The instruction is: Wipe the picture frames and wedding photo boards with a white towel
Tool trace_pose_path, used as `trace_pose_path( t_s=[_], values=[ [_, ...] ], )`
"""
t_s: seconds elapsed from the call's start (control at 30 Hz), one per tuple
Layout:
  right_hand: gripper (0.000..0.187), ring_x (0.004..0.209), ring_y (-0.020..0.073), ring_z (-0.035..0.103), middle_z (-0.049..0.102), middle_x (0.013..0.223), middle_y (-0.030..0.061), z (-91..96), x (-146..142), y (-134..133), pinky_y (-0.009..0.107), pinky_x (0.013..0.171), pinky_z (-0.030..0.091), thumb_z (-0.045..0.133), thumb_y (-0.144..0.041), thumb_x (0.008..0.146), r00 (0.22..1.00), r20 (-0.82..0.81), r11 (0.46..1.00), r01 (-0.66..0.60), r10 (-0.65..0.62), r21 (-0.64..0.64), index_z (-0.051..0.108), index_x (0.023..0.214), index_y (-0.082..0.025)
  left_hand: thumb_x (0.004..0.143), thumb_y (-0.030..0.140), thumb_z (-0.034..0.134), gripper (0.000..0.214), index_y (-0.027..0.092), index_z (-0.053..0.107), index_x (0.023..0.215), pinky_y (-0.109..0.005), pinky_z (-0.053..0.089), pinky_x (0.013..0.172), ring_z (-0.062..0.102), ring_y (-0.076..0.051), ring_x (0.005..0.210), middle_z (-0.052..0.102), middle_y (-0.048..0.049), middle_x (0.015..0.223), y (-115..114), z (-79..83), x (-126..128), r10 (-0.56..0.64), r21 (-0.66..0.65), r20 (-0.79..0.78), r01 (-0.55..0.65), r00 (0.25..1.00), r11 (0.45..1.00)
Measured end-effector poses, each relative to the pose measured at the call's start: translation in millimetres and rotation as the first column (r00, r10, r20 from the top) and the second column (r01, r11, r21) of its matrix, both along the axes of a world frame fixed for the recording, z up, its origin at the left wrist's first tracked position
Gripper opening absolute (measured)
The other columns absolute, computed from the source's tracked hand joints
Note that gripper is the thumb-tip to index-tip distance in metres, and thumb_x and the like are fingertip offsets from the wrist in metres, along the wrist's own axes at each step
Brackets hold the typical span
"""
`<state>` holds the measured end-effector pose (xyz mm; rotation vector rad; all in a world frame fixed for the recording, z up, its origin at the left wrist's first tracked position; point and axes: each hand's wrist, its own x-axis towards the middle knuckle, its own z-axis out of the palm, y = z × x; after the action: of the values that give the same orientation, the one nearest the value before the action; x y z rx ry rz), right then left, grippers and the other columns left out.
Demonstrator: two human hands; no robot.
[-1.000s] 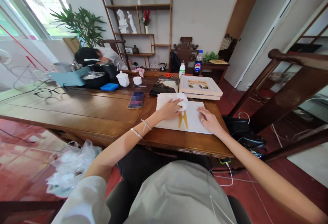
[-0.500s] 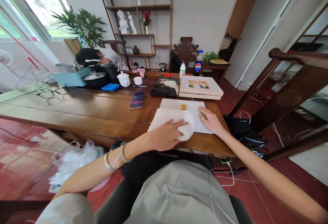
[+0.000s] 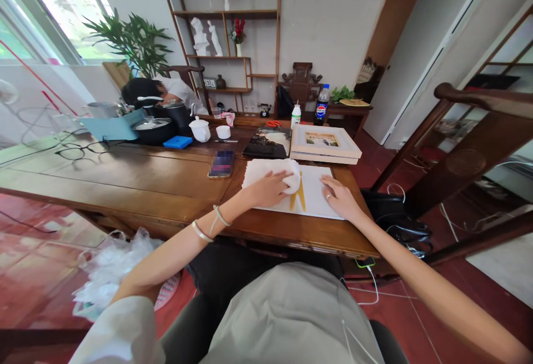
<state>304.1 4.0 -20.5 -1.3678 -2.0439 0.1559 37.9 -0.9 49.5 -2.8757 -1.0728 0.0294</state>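
My left hand (image 3: 272, 189), with two bracelets on its wrist, presses on a white cloth (image 3: 260, 170) and grips part of it, bunched by the fingertips. Beneath the cloth is a flat white book or board (image 3: 320, 197) with a gold-coloured mark (image 3: 298, 200) on it, partly covered by the cloth. My right hand (image 3: 338, 196), wearing a ring, lies open with its fingers stretched on the board's right edge.
A thick framed album (image 3: 353, 154) and a dark picture cover (image 3: 262, 143) lie behind the board. A phone (image 3: 221, 164), blue box (image 3: 178, 142), white teapot (image 3: 200, 129) and glasses (image 3: 73, 153) are on the wooden table (image 3: 166, 186). Across it, a person (image 3: 183, 94) bends low.
My left hand and the cloth have moved away from me, to the board's far left part. The lower gold mark now shows. My right hand stays at the right edge.
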Motion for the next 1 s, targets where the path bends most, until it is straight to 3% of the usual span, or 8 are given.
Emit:
trace_pose_path(
  t_s=[0.17, 0.27, 0.43, 0.6, 0.67, 0.73, 0.87, 1.0],
  values=[
    [0.039, 0.129, 0.0257, 0.044, 0.055, 0.132, 0.0122, -0.6, -1, 1, 0.046, 0.110, 0.032, 0.044, -0.021, 0.083, 0.999, -0.034, 1.000, 0.007, -0.008, -0.018, 0.062, 0.118, -0.014, 0.093, 0.023, 0.042, 0.025, 0.016, 0.065, 0.095, -0.041, 0.031, 0.109, 0.027, -0.022, 0.139, 0.036, -0.0077, 0.148, -56, 4.3, -22, -0.120, -0.017, 0.016, 0.120, 0.993, 0.993],
    [0.040, 0.129, 0.0252, 0.044, 0.055, 0.132, 0.0114, -2.4, 0, 2, 0.045, 0.110, 0.032, 0.044, -0.022, 0.084, 0.999, -0.042, 1.000, -0.003, 0.003, -0.013, 0.062, 0.119, -0.015, 0.092, 0.023, 0.043, 0.025, 0.017, 0.066, 0.084, -0.034, 0.028, 0.111, 0.027, -0.018, 0.139, 0.041, -0.0041, 0.145, -73, 13.3, -35, -0.199, -0.058, 0.030, 0.200, 0.980, 0.978],
    [0.038, 0.129, 0.0238, 0.044, 0.057, 0.131, 0.0073, -4.6, 1, 2, 0.045, 0.111, 0.032, 0.047, -0.021, 0.083, 0.997, -0.072, 1.000, -0.014, 0.014, 0.006, 0.062, 0.118, -0.020, 0.088, 0.019, 0.046, 0.023, 0.017, 0.067, 0.079, -0.028, 0.033, 0.106, 0.040, -0.019, 0.131, 0.053, -0.0028, 0.135, -49, 21.4, -38, -0.159, -0.111, 0.071, 0.167, 0.985, 0.980],
    [0.037, 0.129, 0.0242, 0.044, 0.057, 0.130, 0.0080, -2.5, 0, 1, 0.044, 0.110, 0.032, 0.047, -0.023, 0.083, 0.997, -0.079, 1.000, -0.006, 0.006, -0.006, 0.063, 0.117, -0.019, 0.087, 0.031, 0.047, 0.027, 0.013, 0.068, 0.084, -0.032, 0.048, 0.085, 0.065, -0.024, 0.094, 0.069, -0.0125, 0.103, 7, 12.4, -25, 0.057, -0.072, 0.046, -0.054, 0.997, 0.996],
    [0.038, 0.129, 0.0243, 0.044, 0.058, 0.130, 0.0084, -1.5, 0, 1, 0.045, 0.110, 0.033, 0.047, -0.023, 0.083, 0.997, -0.074, 1.000, -0.004, 0.004, -0.007, 0.063, 0.116, -0.019, 0.089, 0.033, 0.044, 0.032, 0.011, 0.067, 0.089, -0.034, 0.047, 0.086, 0.064, -0.024, 0.095, 0.065, -0.0147, 0.113, 25, 7.9, -18, 0.090, -0.044, 0.047, -0.088, 0.995, 0.995],
    [0.038, 0.128, 0.0247, 0.045, 0.058, 0.130, 0.0092, -0.8, -1, 0, 0.046, 0.110, 0.033, 0.046, -0.023, 0.083, 0.998, -0.064, 1.000, 0.001, -0.002, -0.005, 0.063, 0.116, -0.018, 0.091, 0.031, 0.041, 0.032, 0.011, 0.065, 0.096, -0.038, 0.042, 0.096, 0.057, -0.025, 0.112, 0.053, -0.0148, 0.132, 37, 2.9, -12, 0.084, 0.003, 0.053, -0.085, 0.995, 0.996],
    [0.039, 0.128, 0.0252, 0.045, 0.057, 0.130, 0.0117, -1.2, -1, 1, 0.046, 0.109, 0.033, 0.044, -0.023, 0.084, 0.999, -0.044, 1.000, 0.001, -0.001, -0.005, 0.063, 0.117, -0.015, 0.093, 0.025, 0.038, 0.030, 0.012, 0.063, 0.106, -0.045, 0.030, 0.107, 0.033, -0.025, 0.135, 0.035, -0.0128, 0.147, 33, -7.3, -8, 0.054, 0.119, 0.027, -0.057, 0.998, 0.991],
    [0.038, 0.129, 0.0240, 0.044, 0.057, 0.130, 0.0085, -2.9, -1, 1, 0.045, 0.110, 0.032, 0.045, -0.021, 0.083, 0.998, -0.058, 1.000, -0.011, 0.011, 0.003, 0.062, 0.118, -0.019, 0.093, 0.026, 0.041, 0.028, 0.015, 0.065, 0.101, -0.044, 0.030, 0.108, 0.031, -0.024, 0.137, 0.037, -0.0111, 0.147, -10, -9.7, -18, -0.012, 0.141, 0.004, 0.011, 1.000, 0.990]
  ],
)
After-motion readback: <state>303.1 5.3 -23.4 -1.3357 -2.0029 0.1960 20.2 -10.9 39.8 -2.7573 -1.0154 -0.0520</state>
